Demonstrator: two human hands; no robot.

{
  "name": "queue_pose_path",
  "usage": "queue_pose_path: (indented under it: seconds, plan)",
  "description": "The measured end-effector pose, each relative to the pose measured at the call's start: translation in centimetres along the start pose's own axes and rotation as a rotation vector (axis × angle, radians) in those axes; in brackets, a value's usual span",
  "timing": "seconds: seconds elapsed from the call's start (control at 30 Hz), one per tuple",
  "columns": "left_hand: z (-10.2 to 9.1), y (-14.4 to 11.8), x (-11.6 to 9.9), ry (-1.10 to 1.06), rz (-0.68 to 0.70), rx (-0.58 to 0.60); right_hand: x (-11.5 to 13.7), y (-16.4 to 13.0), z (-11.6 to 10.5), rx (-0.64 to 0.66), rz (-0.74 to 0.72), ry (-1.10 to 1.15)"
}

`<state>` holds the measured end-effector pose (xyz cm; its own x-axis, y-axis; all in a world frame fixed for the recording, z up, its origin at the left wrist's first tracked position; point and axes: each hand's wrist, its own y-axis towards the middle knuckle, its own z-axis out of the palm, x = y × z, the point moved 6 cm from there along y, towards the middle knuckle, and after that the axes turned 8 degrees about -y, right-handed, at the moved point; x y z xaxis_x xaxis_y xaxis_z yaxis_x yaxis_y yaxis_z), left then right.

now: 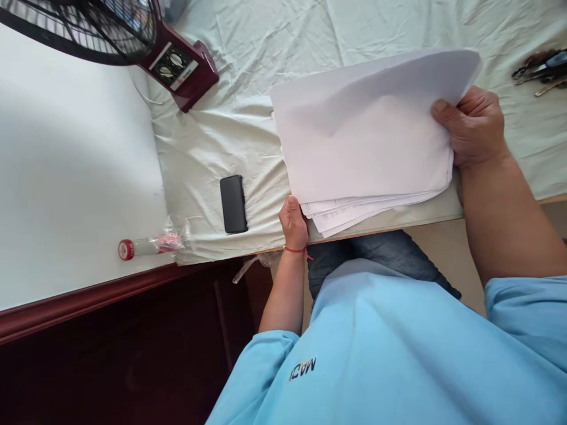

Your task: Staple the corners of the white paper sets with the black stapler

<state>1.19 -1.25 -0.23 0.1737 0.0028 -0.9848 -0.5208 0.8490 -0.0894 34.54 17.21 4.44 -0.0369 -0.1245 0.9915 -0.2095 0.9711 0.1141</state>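
Nearest the camera sits the person's light blue short-sleeved shirt [398, 354], with dark denim at the lap just under the table edge. At that edge the left hand [293, 222], a red thread bracelet [296, 250] on its wrist, presses against the near corner of a stack of white printed paper sheets [354, 209]; its fingers are tucked under or behind the sheets, so whether they are spread or pinched cannot be told. The right hand [473, 127] has thumb and fingers clamped on the far edge of the top white sheets [367, 127], bowing them up off the pile, which lies on the wrinkled pale green tablecloth [248, 118]. The step in hand looks like leafing through or squaring the pile (the lifted leaves are not yet turned over); the next move probably needs the left hand to steady the lower sheets. Just left lies a black rectangular phone [233, 203], then a clear plastic bottle with a red cap [146, 245]. Farther off stand a maroon fan base [181, 68] and some metal tools [540, 71].
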Motion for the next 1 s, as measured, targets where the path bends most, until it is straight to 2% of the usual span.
queue_pose_path:
  seconds: [0.17,0.27,0.33,0.47,0.53,0.6,0.7,0.77,0.83,0.9,1.0]
  plan:
    - [0.3,0.9,-0.6,0.066,-0.043,0.024,0.2,-0.2,0.0,-0.017,0.005,0.056]
    - [0.0,1.7,-1.5,0.109,0.008,0.005,0.4,-0.4,-0.1,-0.006,0.014,0.109]
    - [-0.2,2.2,-2.2,0.134,0.066,-0.012,0.4,-0.6,0.1,0.037,0.045,0.127]
    - [-0.2,2.9,-2.8,0.117,0.119,-0.001,-0.2,-1.0,1.1,0.201,0.12,0.069]
    - [0.0,3.2,-3.1,0.083,0.126,0.029,0.2,-0.9,1.2,0.185,0.085,0.007]
    - [0.4,3.5,-4.0,0.075,0.173,0.047,1.6,-0.7,1.0,0.107,-0.01,-0.037]
    - [0.9,3.7,-6.7,0.089,0.323,0.054,5.1,-0.6,0.6,0.014,-0.17,-0.066]
    - [1.1,3.8,-8.7,0.072,0.415,0.062,7.5,-0.9,0.4,-0.014,-0.248,-0.093]
    - [1.1,4.0,-9.9,0.042,0.461,0.083,8.9,-1.2,0.2,-0.008,-0.263,-0.161]
    - [0.9,4.1,-9.8,0.036,0.456,0.112,9.1,-1.6,-0.1,0.005,-0.262,-0.249]
    - [0.5,4.3,-7.5,0.105,0.342,0.142,7.6,-1.9,-0.1,0.087,-0.209,-0.371]
